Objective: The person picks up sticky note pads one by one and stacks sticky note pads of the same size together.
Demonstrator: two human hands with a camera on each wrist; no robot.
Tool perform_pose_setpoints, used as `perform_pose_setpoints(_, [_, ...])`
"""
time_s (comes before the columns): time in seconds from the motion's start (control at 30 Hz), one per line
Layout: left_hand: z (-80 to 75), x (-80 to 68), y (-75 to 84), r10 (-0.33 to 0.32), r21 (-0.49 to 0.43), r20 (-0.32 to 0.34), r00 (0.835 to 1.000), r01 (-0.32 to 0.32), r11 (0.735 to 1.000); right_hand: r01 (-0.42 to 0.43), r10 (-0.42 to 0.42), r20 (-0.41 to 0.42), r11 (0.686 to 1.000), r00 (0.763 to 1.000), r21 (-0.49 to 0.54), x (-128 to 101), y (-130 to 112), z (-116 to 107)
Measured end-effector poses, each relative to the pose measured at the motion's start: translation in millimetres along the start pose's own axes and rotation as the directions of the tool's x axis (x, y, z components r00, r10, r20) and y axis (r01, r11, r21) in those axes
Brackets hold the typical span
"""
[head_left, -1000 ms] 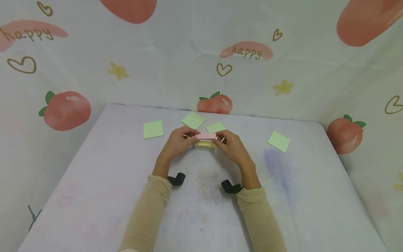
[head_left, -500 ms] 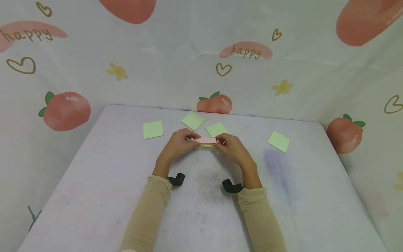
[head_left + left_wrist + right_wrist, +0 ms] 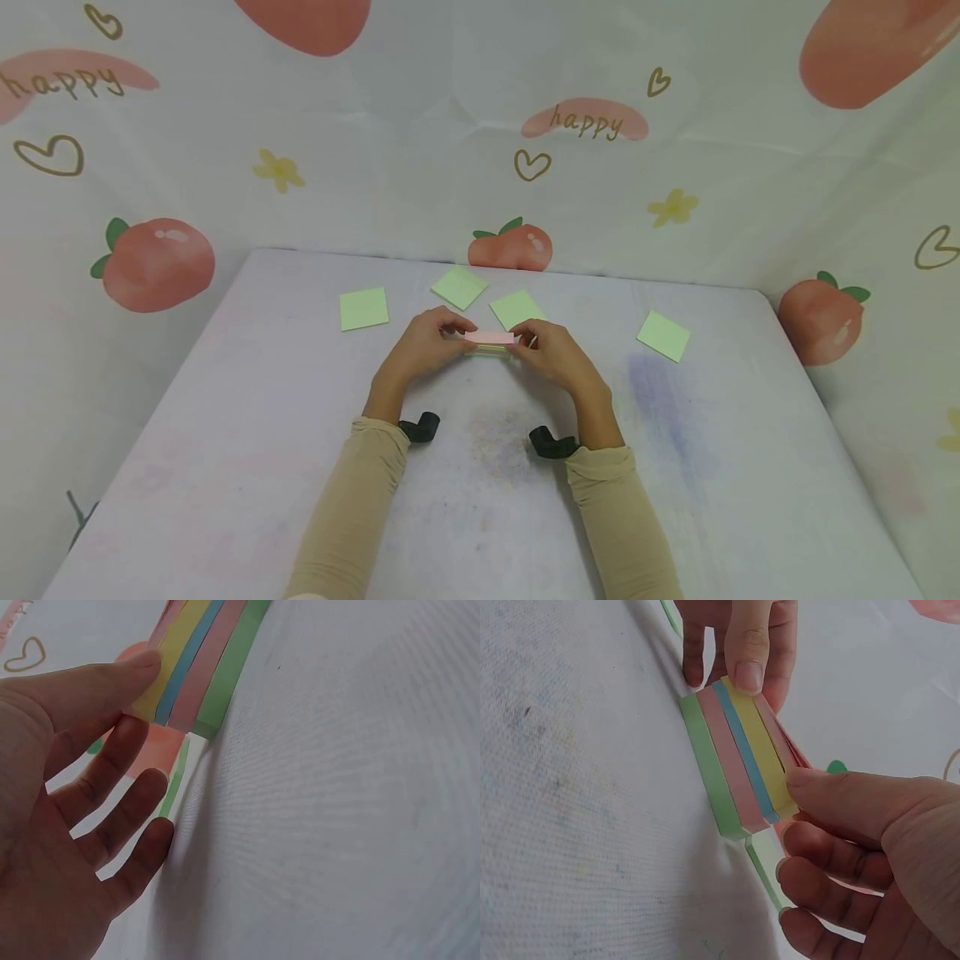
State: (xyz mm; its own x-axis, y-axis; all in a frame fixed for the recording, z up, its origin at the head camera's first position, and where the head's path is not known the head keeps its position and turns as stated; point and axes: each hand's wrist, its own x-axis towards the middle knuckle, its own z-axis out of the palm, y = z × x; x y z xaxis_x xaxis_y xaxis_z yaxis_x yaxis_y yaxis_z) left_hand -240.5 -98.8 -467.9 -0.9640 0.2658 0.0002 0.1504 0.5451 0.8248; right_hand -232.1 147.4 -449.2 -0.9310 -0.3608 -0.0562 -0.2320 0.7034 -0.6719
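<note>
A pink sticky note pad (image 3: pixel 489 337) lies on top of a stack of sticky note pads, its left end pinched by my left hand (image 3: pixel 431 342) and its right end by my right hand (image 3: pixel 553 350). Below it in the right wrist view come a yellow pad (image 3: pixel 754 733), a thin blue pad (image 3: pixel 744 754), another pink pad (image 3: pixel 730 761) and a green pad (image 3: pixel 708 761) at the bottom. Both thumbs press the near side around the yellow and upper pink layers. In the left wrist view, the lower fingers of the left hand hang beside the stack.
Two green pads (image 3: pixel 459 287) (image 3: pixel 517 309) lie just behind the hands. Farther out are a green pad on the left (image 3: pixel 364 309) and one on the right (image 3: pixel 663 336). A printed cloth wall (image 3: pixel 420 192) borders the table (image 3: pixel 480 517). Black wrist mounts (image 3: pixel 422 427) sit at both cuffs.
The pink pad has come down onto the yellow pad, and both hands have lowered slightly towards me with it. More of the green pad behind the right hand shows now.
</note>
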Motion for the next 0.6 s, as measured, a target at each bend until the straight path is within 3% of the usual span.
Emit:
perform_pose_setpoints(0.23, [0.0, -0.7, -1.6, -0.006, 0.014, 0.021, 1.0, 0.006, 1.0, -0.017, 0.016, 0.028, 0.999, 0.999, 0.028, 1.3, 1.2, 4.4])
perform_pose_setpoints(0.6, [0.7, 0.0, -3.4, 0.031, 0.012, 0.013, 0.999, -0.032, 0.999, 0.012, -0.012, 0.01, 1.0, 1.0, -0.025, 1.7, -3.1, 7.2])
